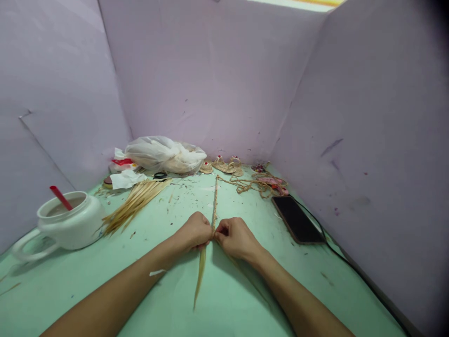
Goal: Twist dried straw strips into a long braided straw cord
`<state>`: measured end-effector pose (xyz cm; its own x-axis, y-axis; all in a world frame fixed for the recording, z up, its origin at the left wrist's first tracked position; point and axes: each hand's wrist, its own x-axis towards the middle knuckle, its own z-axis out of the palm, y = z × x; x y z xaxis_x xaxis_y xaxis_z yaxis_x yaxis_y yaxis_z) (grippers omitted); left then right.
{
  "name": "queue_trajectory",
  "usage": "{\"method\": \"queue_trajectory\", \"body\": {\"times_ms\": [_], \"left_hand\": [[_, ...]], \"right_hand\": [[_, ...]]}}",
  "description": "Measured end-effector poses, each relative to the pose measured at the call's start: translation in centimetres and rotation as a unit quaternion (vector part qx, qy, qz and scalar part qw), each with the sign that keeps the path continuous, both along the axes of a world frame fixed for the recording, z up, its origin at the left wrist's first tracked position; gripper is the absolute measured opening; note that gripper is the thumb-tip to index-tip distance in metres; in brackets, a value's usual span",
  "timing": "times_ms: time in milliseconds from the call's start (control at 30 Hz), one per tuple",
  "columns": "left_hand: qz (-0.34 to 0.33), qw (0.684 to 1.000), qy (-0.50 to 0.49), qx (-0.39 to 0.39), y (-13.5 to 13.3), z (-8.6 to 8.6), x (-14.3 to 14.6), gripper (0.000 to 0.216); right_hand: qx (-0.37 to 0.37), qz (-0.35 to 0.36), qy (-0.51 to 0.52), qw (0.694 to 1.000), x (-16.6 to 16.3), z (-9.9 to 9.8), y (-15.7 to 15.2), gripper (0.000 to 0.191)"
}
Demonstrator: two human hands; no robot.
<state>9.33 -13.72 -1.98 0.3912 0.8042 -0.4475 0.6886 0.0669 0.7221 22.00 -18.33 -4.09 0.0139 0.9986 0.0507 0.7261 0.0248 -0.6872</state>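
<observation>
My left hand [195, 230] and my right hand [234, 237] meet at the middle of the green table [175, 299], both closed in a pinch on a thin twisted straw rope [214, 201]. The rope runs away from my hands toward the back of the table. Loose straw ends [200, 276] hang from my fingers toward me. A coil of finished rope [257, 184] lies at the back right. A bundle of straw strips [135, 202] lies to the left of my hands.
A white mug with a red spoon [66, 220] stands at the left. A dark phone [297, 219] with a cable lies at the right. A plastic bag [164, 153], tissue and small woven sandals [224, 165] sit at the back. Lilac partition walls enclose three sides.
</observation>
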Motion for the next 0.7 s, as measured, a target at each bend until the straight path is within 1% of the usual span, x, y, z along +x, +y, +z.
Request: {"method": "queue_trajectory", "body": {"times_ms": [67,133,200,233,267,300,333,400,467,533,600,700], "left_hand": [[-0.011,0.999,-0.03,0.002,-0.1,-0.2,-0.1,0.011],[-0.021,0.997,-0.072,0.001,-0.1,-0.4,-0.1,0.013],[-0.026,0.996,-0.09,0.003,-0.2,-0.5,-0.2,0.014],[-0.026,0.996,-0.09,0.003,-0.2,-0.5,-0.2,0.014],[-0.025,0.996,-0.086,0.0,-0.1,-0.6,-0.2,0.014],[-0.024,0.997,-0.079,-0.004,-0.1,-0.6,-0.2,0.013],[-0.022,0.997,-0.073,-0.008,0.0,-0.6,-0.2,0.012],[-0.016,0.998,-0.062,-0.014,0.0,-0.6,-0.2,0.01],[-0.01,0.998,-0.052,-0.017,0.0,-0.5,-0.3,0.01],[-0.013,0.999,-0.047,-0.019,0.0,-0.3,-0.3,0.01],[-0.021,0.998,-0.053,-0.02,0.0,-0.2,-0.4,0.011],[-0.023,0.998,-0.064,-0.02,0.1,-0.4,-0.4,0.012]], "right_hand": [[-0.007,0.011,-0.04,0.999,0.4,0.8,-0.3,0.014],[-0.057,0.036,-0.035,0.997,1.3,1.9,-0.6,0.014],[-0.144,0.083,0.005,0.986,2.8,2.9,-0.9,0.012],[-0.193,0.113,0.036,0.974,3.6,3.5,-1.0,0.011],[-0.226,0.13,0.067,0.963,4.6,3.9,-1.0,0.011],[-0.237,0.13,0.093,0.958,5.5,4.2,-1.0,0.011],[-0.23,0.11,0.108,0.961,6.3,4.4,-1.0,0.012],[-0.182,0.021,0.108,0.977,7.8,4.3,-0.5,0.015],[-0.134,-0.084,0.049,0.986,8.7,3.7,0.1,0.016],[-0.116,-0.151,-0.049,0.981,9.3,2.7,0.7,0.013],[-0.119,-0.172,-0.126,0.97,9.7,1.8,1.1,0.012],[-0.123,-0.169,-0.158,0.965,9.9,1.2,1.3,0.014]]}}
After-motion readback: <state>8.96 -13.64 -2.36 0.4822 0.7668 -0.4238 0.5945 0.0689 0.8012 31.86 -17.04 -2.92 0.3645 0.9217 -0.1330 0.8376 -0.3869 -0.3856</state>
